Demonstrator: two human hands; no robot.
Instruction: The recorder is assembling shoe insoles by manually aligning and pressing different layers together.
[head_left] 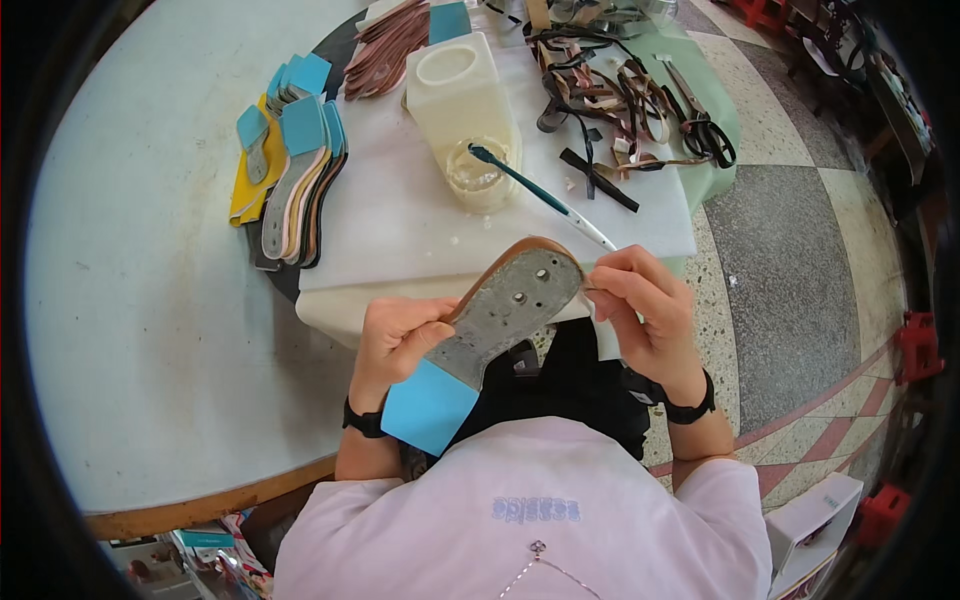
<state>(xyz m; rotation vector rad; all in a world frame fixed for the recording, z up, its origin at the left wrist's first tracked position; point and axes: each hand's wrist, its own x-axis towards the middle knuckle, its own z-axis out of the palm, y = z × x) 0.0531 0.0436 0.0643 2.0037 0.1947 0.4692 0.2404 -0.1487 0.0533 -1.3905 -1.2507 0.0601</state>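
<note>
An insole (500, 308) is held up in front of me, its grey, scuffed underside showing. A tan edge runs around its rounded toe, small holes pierce it, and a light blue piece covers the heel end. Gripping its left edge, my left hand (400, 340) is closed with the thumb on the underside. My right hand (645, 310) is closed in a pinch at the right side of the toe; what lies between those fingertips is too small to make out. Beyond the insole, a brush (545, 195) with a dark teal and white handle rests across a glue jar (480, 185).
Stacked insoles (300, 190) with blue heels lie at left beside a yellow piece (250, 180). A pale plastic container (450, 75) stands behind the jar. Brownish-pink strips (390, 50) lie at the back. Scraps (610, 110) and scissors (700, 120) are at right. A white table (170, 300) extends left.
</note>
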